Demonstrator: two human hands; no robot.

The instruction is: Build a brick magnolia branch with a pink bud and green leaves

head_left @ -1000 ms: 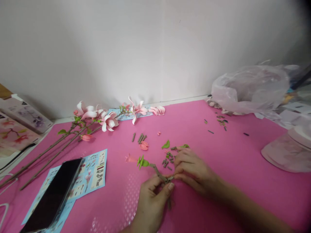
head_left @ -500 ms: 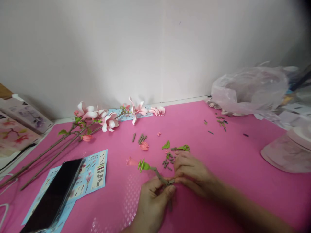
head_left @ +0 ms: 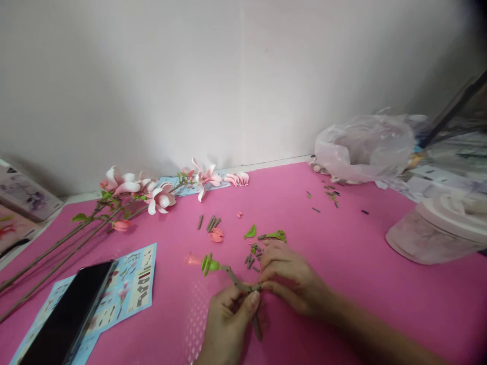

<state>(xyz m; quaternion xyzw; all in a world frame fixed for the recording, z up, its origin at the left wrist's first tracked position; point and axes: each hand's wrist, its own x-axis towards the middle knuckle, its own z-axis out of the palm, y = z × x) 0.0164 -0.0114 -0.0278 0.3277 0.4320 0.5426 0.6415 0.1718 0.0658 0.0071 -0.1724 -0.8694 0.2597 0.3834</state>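
Note:
A brown branch piece [head_left: 236, 280] forks near the bottom centre, with a green part [head_left: 210, 264] and a translucent pink tip [head_left: 193, 259] at its upper left end. My left hand [head_left: 230, 320] grips the branch at the fork, thumb on top. At the short right arm of the fork, the thumb and index finger of my right hand [head_left: 291, 279] pinch its end; whether a small separate piece is between them is hidden. Small brown pieces [head_left: 250, 261], a green leaf [head_left: 250, 232] and a green curled part [head_left: 279, 235] lie just beyond my right hand.
Finished magnolia stems [head_left: 81, 238] lie at the left, behind a black phone [head_left: 68, 309] on a printed sheet [head_left: 142, 274]. Pink petals [head_left: 236, 178] lie near the wall. A plastic bag [head_left: 365, 147] and a pale pink round container [head_left: 426, 233] stand at the right.
The view has turned slightly right, so things on the table appear shifted left. Both hands remain at the branch fork, holding much the same grip.

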